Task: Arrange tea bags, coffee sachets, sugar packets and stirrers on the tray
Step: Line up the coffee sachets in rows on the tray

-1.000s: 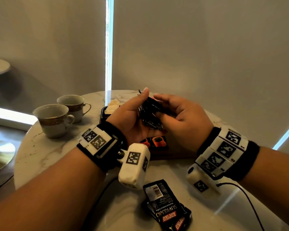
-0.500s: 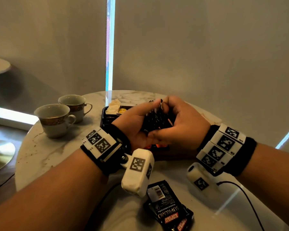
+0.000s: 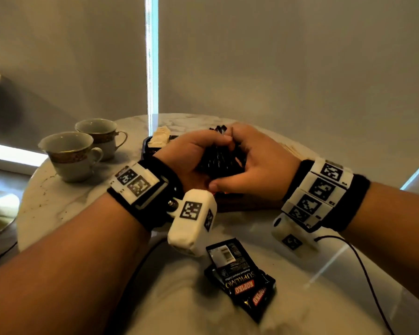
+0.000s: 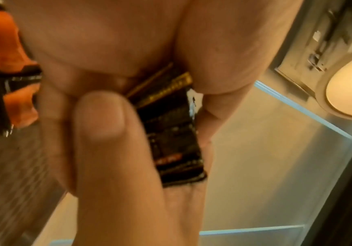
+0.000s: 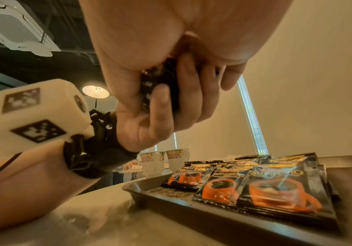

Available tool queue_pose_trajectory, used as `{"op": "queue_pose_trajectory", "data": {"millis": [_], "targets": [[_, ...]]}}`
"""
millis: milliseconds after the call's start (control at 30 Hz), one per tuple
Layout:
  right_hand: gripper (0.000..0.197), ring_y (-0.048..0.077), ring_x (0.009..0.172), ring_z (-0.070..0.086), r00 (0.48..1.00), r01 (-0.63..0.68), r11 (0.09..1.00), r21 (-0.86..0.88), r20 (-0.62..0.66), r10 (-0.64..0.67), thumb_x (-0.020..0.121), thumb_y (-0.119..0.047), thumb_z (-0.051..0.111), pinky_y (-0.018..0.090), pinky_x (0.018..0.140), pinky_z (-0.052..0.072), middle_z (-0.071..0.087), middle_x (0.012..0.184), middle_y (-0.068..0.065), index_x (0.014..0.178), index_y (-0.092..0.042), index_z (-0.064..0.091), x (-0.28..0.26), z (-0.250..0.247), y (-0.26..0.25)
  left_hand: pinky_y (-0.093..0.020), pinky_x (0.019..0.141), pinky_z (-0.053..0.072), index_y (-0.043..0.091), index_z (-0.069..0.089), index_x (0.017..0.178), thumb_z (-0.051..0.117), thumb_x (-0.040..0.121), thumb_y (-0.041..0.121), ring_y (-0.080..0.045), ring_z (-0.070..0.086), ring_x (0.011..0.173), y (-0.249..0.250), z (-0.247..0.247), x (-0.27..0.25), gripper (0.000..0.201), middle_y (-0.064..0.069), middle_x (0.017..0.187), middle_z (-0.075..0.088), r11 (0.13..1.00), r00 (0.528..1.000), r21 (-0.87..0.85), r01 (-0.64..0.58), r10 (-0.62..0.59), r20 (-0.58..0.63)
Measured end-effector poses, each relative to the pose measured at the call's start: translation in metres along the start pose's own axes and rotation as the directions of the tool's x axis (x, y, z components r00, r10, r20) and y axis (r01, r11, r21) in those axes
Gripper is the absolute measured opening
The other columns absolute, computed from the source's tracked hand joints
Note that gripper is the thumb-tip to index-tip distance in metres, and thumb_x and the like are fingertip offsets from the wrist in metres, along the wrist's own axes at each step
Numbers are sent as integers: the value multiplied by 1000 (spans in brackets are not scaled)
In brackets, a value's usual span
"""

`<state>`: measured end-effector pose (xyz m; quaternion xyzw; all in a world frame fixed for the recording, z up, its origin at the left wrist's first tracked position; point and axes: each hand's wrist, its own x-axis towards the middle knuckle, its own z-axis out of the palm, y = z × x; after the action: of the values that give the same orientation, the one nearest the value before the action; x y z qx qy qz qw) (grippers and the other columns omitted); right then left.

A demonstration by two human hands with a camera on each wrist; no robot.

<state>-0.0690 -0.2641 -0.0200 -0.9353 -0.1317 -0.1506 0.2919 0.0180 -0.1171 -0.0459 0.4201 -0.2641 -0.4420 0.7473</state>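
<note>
1. The stack of black foil coffee sachets (image 3: 217,158) is held upright between both hands, above the dark rectangular metal tray (image 5: 192,202) on the round white marble table (image 3: 58,201).
2. At the left of the table stand two white porcelain teacups with gold bands (image 3: 70,153), well apart from the hands; pale paper packets (image 3: 160,139) sit at the tray's far left end.
3. The left hand (image 3: 191,155) has its fingers curled round the stack, with the thumb lying across the top edge.
4. The stack's long axis runs roughly up and down between the palms; its upper ends (image 3: 219,128) stick out above the fingers.
5. The right hand (image 3: 257,165) wraps the other side, with the thumb low against the stack's lower end; both hands grip it about equally.
6. In the right wrist view, orange-printed coffee sachets (image 5: 255,184) already lie flat in a row on the tray, directly below the held stack; the coming move probably turns on lowering the stack there.
7. Two more black coffee sachets (image 3: 242,279) lie loose on the table near the person, not yet on the tray.
</note>
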Motion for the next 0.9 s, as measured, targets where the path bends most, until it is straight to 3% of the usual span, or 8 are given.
{"op": "queue_pose_trajectory", "data": {"millis": [100, 233, 300, 400, 500, 633, 800, 900], "targets": [[75, 22, 119, 50, 998, -64, 997, -34, -14, 64, 54, -66, 81, 45, 95, 53, 44, 127, 3, 109, -29, 45, -9, -2, 7, -40, 83, 55, 7, 59, 111, 52, 87, 23, -27, 66, 85, 6, -6, 2, 30, -15, 97, 62, 999, 992, -26, -38, 35, -117], [68, 21, 108, 62, 969, -114, 985, 130, 233, 82, 58, -56, 84, 40, 82, 59, 53, 120, -1, 109, -27, 49, -40, -14, 7, -40, 68, 59, 10, 52, 116, 56, 92, 27, -24, 65, 82, 15, -24, 7, 29, -9, 86, 63, 989, 922, -64, -130, 97, -375], [62, 16, 110, 57, 905, -41, 999, -34, 422, 51, 56, -63, 80, 37, 88, 54, 55, 117, -6, 104, -32, 56, -46, -2, 3, -42, 67, 58, 10, 50, 115, 55, 93, 27, -25, 64, 86, 16, -30, 9, 28, -9, 86, 62, 985, 915, -103, -141, 90, -394], [87, 23, 123, 53, 710, -18, 994, -111, 698, 91, 30, -68, 90, 17, 91, 48, 60, 113, 2, 99, -22, 64, -48, 18, -8, -41, 68, 58, 12, 56, 104, 54, 94, 26, -26, 64, 86, 17, -31, 8, 18, -9, 87, 61, 975, 912, -141, -169, 101, -399], [79, 11, 126, 41, 613, 187, 966, -178, 789, 27, 56, -41, 96, 8, 103, 32, 50, 137, 2, 123, -18, 60, -56, 18, -14, -40, 68, 58, 14, 57, 97, 53, 94, 26, -26, 64, 86, 16, -29, 6, 12, -8, 87, 62, 968, 909, -154, -200, 125, -398], [57, 21, 119, 55, 662, 277, 933, -229, 749, -12, 69, -43, 82, 43, 98, 50, 58, 127, 2, 119, -23, 62, -61, 22, -12, -39, 70, 57, 12, 58, 96, 53, 93, 26, -25, 64, 88, 16, -29, 4, 15, -9, 91, 62, 969, 896, -132, -209, 136, -422], [37, 19, 105, 63, 758, 258, 929, -265, 652, -24, 83, -27, 71, 39, 89, 53, 67, 118, 2, 119, -20, 68, -63, 19, -6, -38, 70, 56, 13, 60, 99, 53, 92, 27, -24, 65, 87, 20, -31, -1, 17, -9, 98, 62, 969, 892, -116, -216, 148, -427], [15, 9, 76, 62, 856, 219, 951, -217, 512, -80, 86, -26, 68, 32, 68, 53, 66, 87, -8, 99, -20, 70, -59, 13, -7, -38, 69, 57, 16, 60, 102, 53, 92, 30, -24, 67, 83, 24, -34, -4, 18, -8, 99, 62, 972, 891, -108, -209, 144, -429]]}}
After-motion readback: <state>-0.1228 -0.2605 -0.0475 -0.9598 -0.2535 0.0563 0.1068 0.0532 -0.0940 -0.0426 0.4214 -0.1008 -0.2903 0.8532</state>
